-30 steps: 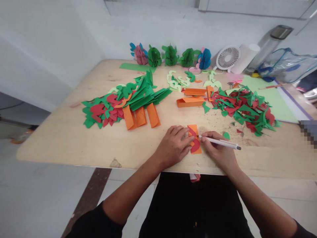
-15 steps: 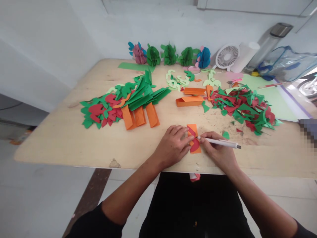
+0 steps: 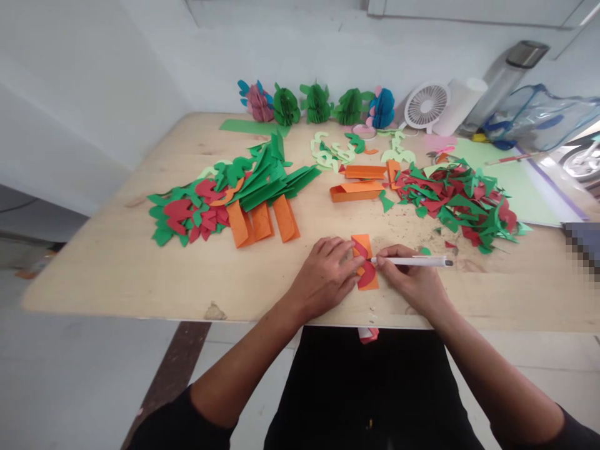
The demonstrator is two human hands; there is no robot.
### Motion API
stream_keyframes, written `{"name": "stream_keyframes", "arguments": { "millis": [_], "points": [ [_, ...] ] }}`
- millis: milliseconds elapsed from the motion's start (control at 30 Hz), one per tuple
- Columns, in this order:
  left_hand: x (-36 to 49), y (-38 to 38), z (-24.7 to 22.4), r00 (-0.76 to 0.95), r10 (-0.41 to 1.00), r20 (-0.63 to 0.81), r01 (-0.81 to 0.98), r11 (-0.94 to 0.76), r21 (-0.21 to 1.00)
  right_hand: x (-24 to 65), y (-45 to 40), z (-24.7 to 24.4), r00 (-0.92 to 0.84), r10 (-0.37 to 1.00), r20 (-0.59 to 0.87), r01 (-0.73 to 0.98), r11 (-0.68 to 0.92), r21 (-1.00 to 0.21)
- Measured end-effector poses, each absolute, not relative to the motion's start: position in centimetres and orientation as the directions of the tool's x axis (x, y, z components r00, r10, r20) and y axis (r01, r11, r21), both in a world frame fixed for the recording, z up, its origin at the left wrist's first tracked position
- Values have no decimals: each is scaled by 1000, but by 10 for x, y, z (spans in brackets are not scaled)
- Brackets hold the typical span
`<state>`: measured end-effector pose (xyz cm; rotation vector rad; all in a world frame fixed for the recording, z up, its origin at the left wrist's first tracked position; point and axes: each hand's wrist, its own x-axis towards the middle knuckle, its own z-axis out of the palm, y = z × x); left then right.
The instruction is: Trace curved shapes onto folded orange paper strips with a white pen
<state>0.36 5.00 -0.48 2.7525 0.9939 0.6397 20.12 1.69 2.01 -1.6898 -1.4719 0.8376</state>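
Observation:
My left hand [image 3: 329, 272] lies on the table with its fingers spread, the fingertips pressing a red paper cutout [image 3: 368, 275] onto a piece of orange paper [image 3: 370, 284]. My right hand [image 3: 412, 275] pinches a white pen [image 3: 417, 261] near its tip, which touches the right edge of the red cutout. The pen's dark end points to the right. Part of the cutout and the orange paper is hidden under my left fingers. Folded orange pieces [image 3: 286, 219] lie beyond my left hand, beside folded green strips [image 3: 265, 181].
Red and green cutouts [image 3: 178, 212] lie at the left of the table [image 3: 117, 269]. Paper scraps [image 3: 464, 200] are heaped at the right. Along the wall stand paper figures [image 3: 317, 104], a small fan [image 3: 427, 106], a white roll [image 3: 462, 107] and a bottle [image 3: 497, 84].
The pen in my right hand has turned from slanting down to the right to lying nearly level across the view. The whole scene has shifted slightly left.

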Motion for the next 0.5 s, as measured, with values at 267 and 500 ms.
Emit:
{"name": "stream_keyframes", "arguments": {
  "millis": [267,500],
  "points": [
    [3,51,-4,697,631,341,566,-776,278,202,16,19,120,992,-29,490,-85,-867],
    [3,50,-5,698,624,351,562,-781,273,203,14,19,102,995,-14,511,-65,-857]
  ]
}}
